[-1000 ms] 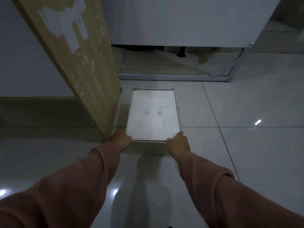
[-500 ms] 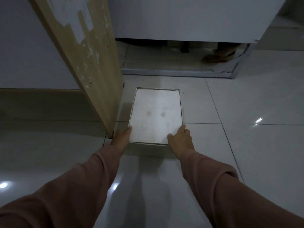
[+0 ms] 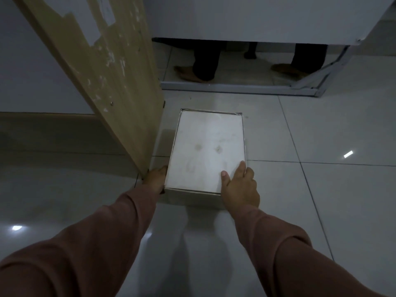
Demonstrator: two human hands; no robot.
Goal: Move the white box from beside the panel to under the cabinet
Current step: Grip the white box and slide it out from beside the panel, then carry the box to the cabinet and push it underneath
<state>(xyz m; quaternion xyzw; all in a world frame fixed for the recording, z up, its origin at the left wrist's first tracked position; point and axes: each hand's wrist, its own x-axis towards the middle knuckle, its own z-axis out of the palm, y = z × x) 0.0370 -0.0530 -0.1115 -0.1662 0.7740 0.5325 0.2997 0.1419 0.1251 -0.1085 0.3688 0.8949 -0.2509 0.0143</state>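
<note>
Head view: the box (image 3: pixel 209 151) lies on the floor (image 3: pixel 321 189) just beside the panel (image 3: pixel 111 78), short of the cabinet (image 3: pixel 257 16). Left hand (image 3: pixel 156 179) and right hand (image 3: pixel 241 185) clasp its near corners. Best pushed straight, clear of the base rail (image 3: pixel 235 87).

Both arms wear long sleeves of a dull reddish-brown, rust-toned fabric. Left sleeve (image 3: pixel 90 249) looks soft and loose, with broad folds along the forearm and a plain cuff ending at the wrist. Right sleeve (image 3: pixel 285 251) matches, bunching into a rounded crease partway up the forearm. No buttons, prints or logos visible on either. Left hand (image 3: pixel 156 179) and right hand (image 3: pixel 240 187) are bare: no gloves, rings, watch or bands. Right thumbnail is short and unpainted.
</note>
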